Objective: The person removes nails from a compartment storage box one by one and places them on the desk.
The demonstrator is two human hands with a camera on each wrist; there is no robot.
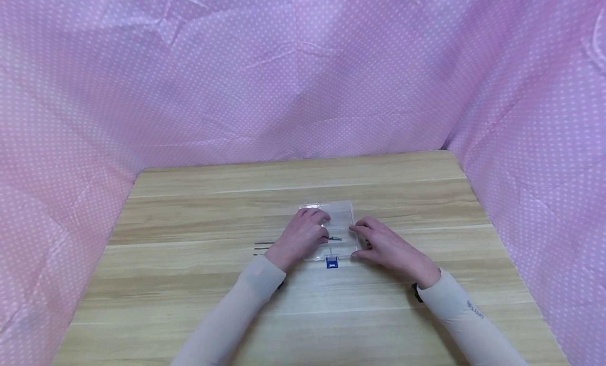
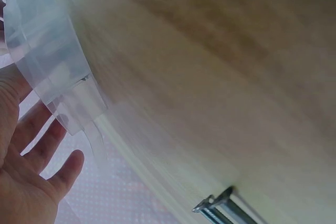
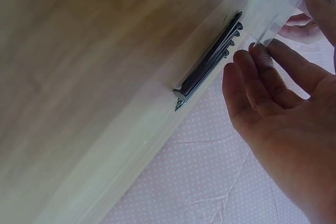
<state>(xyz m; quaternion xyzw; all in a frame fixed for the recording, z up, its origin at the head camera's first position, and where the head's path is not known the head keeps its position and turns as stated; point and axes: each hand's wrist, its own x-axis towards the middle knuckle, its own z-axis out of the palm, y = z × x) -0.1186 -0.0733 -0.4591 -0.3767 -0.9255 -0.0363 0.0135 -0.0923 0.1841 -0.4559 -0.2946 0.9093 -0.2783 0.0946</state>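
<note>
I am sitting at a desk with a light wood-grain top, its planks running from the left edge to the right edge in paler and darker bands. A pink cloth with small white dots is hanging all around it, rising behind the far edge and closing in along the left and right edges, creased and wrinkled in many places and folding inward at the two far corners. Soft, even light is falling over the desk top and the cloth, leaving a mild sheen on the wood near the near edge.
</note>
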